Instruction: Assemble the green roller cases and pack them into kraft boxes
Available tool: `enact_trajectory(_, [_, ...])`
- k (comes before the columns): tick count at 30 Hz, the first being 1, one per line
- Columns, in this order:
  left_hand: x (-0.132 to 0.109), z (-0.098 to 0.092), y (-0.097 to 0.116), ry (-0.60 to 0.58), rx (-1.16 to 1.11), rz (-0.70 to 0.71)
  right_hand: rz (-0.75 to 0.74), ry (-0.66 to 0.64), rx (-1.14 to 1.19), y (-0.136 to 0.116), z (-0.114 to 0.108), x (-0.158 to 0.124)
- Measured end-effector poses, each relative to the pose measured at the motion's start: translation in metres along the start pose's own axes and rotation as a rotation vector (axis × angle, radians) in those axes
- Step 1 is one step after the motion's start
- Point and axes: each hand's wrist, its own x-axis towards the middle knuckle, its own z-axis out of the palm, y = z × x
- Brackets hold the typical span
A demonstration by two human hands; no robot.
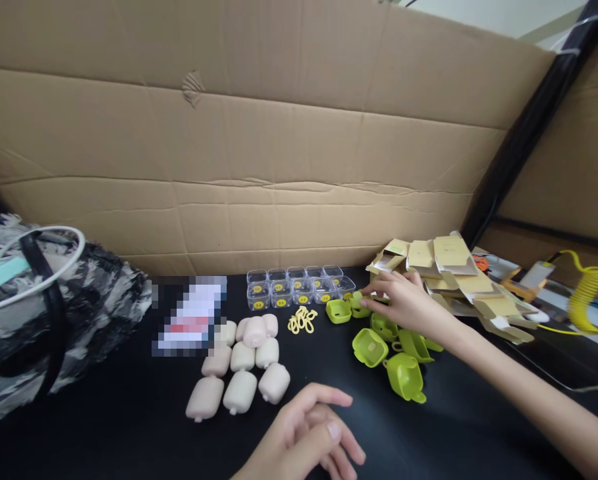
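Observation:
My right hand [403,300] reaches across the black table [129,427] and pinches a lime-green silicone case [359,304] beside a cluster of several more green cases [405,375]. My left hand [311,433] rests near the front edge with loosely curled fingers and nothing in it. Just left of it lie several pale pink silicone cases [241,367]. Small yellow rings [303,321] lie between the pink and green cases.
A row of small clear plastic boxes [299,288] with yellow stickers stands at the back. Folded tan cardboard cartons [459,273] pile up at the right. A patterned bag [43,313] sits at the left. A cardboard wall [259,147] stands behind; a yellow coiled cord [586,290] hangs far right.

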Motion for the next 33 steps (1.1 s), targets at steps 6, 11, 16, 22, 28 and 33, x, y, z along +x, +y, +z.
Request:
enact_trajectory(6, [0.001,-0.002,-0.001,0.019,-0.038,-0.023,-0.093,0.068,0.134,-0.006,-0.007,-0.013])
enact_trajectory(11, [0.004,0.0,0.0,0.041,-0.153,-0.049,-0.398,0.024,0.361,-0.045,-0.023,-0.039])
enact_trajectory(16, [0.004,0.003,0.0,0.002,-0.17,-0.041,-0.665,-0.142,0.443,-0.072,-0.031,-0.054])
enact_trajectory(22, [0.001,0.003,0.003,0.053,-0.095,-0.036,-0.405,-0.083,0.226,-0.059,-0.018,-0.011])
enact_trajectory(28, [-0.002,0.008,0.011,0.108,-0.019,-0.018,-0.409,-0.25,0.001,-0.056,0.018,0.047])
enact_trajectory(33, [-0.005,0.01,0.014,0.096,-0.068,-0.03,-0.394,-0.295,0.039,-0.061,0.033,0.058])
